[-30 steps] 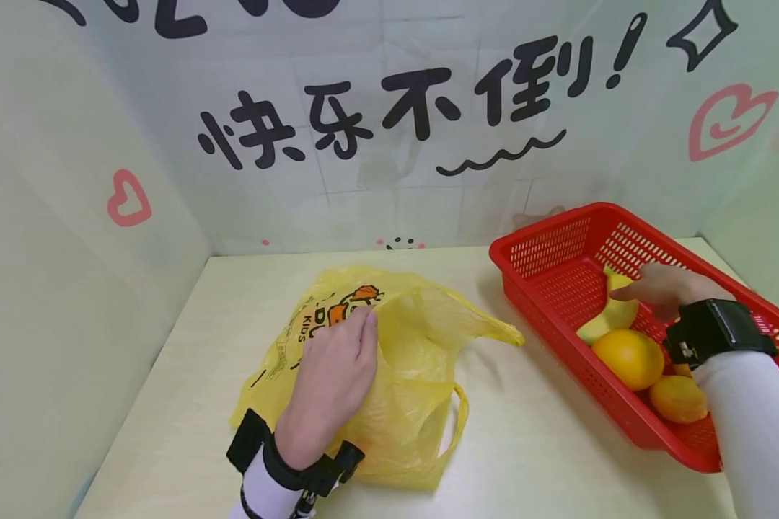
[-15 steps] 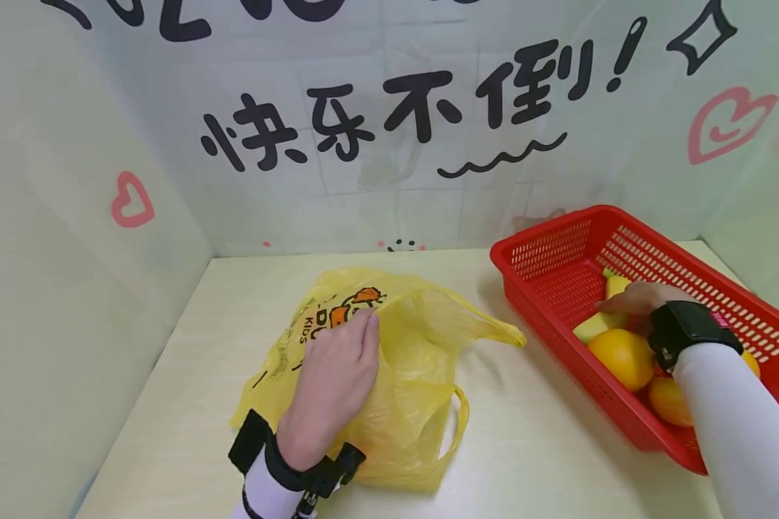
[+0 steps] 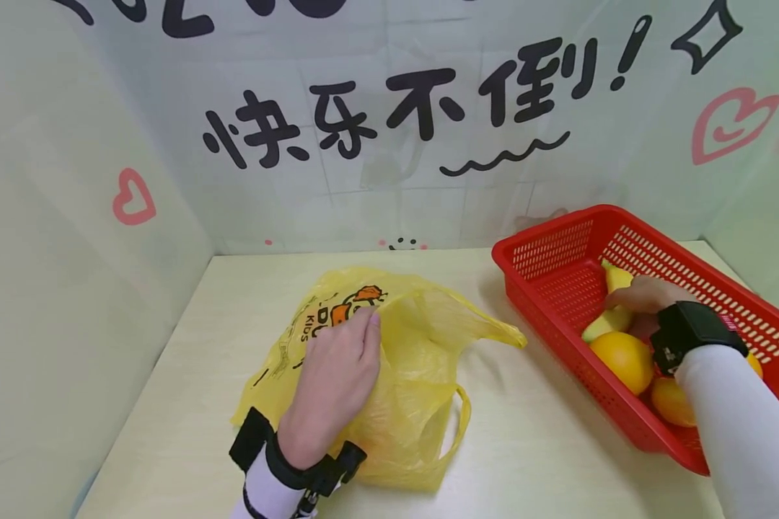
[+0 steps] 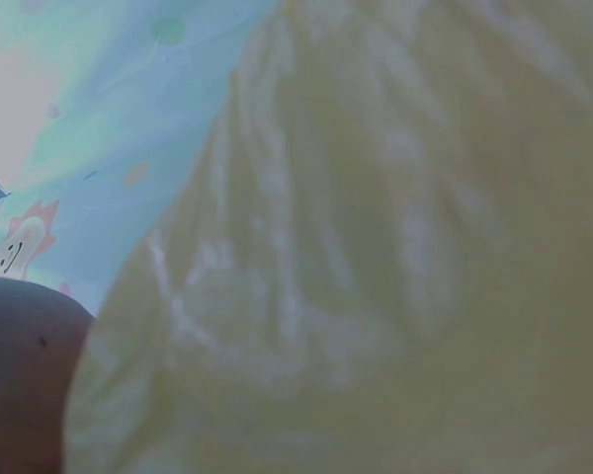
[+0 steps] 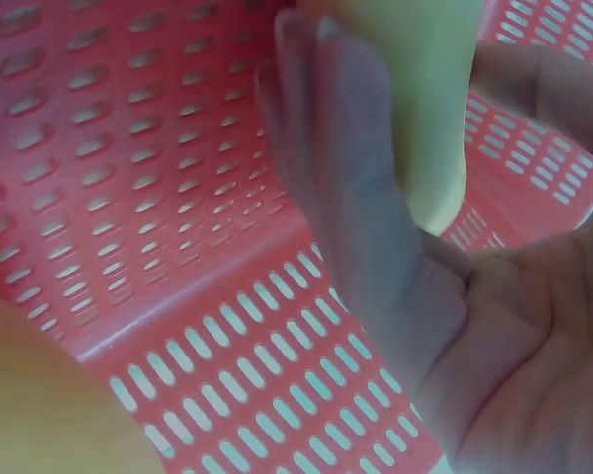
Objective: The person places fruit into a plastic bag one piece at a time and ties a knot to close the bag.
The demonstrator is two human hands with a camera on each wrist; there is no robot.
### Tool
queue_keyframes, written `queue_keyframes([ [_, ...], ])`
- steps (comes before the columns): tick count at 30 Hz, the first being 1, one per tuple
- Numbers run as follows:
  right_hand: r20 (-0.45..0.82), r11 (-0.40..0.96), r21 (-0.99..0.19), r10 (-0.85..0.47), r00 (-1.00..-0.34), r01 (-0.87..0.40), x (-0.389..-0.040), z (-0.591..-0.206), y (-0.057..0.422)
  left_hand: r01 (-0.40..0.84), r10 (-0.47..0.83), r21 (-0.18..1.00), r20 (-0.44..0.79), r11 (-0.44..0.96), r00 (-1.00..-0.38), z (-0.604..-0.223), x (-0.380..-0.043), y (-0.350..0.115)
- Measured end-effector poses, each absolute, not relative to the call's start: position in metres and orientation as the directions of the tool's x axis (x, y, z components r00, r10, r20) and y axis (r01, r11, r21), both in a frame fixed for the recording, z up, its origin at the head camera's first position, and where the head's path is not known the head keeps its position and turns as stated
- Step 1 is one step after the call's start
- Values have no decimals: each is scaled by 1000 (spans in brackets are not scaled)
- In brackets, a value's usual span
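Observation:
A yellow plastic bag with printed letters and an orange cartoon lies on the table. My left hand holds the edge of its mouth; the fingertips are hidden from the head camera. Yellow plastic fills most of the left wrist view. Inside a red perforated basket at the right, my right hand grips a banana around its middle. In the right wrist view, the fingers lie along one side of the banana and the thumb is on the other.
An orange sits in the basket beside the right hand. Close to it is another yellow-orange fruit, partly covered by the sleeve. A printed white backdrop stands behind the pale table.
My right hand has come down onto the banana, its fingers have closed around it, and the banana has shifted slightly. The left hand and the bag have stayed where they were.

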State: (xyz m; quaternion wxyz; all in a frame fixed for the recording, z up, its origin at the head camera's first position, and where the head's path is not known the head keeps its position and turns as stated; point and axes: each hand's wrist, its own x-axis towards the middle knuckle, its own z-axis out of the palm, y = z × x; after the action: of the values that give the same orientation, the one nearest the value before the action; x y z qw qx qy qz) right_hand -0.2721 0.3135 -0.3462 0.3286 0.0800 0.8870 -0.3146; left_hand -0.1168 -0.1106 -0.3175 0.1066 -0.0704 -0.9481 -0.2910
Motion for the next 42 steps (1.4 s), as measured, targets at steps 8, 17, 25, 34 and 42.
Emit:
queue_keyframes([
  [8,-591,819,-500,-85,-802,281,-273,-334,318,203,76,537,249,819,-966,-317,-117,-110],
  [17,-540,839,-496,-96,-836,223,-274,-313,316,196,75,541,238,818,-968,-315,-117,-111],
  [25,-416,854,-513,-156,-896,90,-267,-288,311,179,62,535,229,826,-971,-314,-118,-110],
  [34,-289,831,-555,-225,-930,-29,-248,-247,273,176,62,538,223,824,-973,-314,-118,-111],
  [42,-254,880,-455,-273,-928,-134,-223,-229,235,184,69,545,224,818,-972,-314,-118,-110],
])
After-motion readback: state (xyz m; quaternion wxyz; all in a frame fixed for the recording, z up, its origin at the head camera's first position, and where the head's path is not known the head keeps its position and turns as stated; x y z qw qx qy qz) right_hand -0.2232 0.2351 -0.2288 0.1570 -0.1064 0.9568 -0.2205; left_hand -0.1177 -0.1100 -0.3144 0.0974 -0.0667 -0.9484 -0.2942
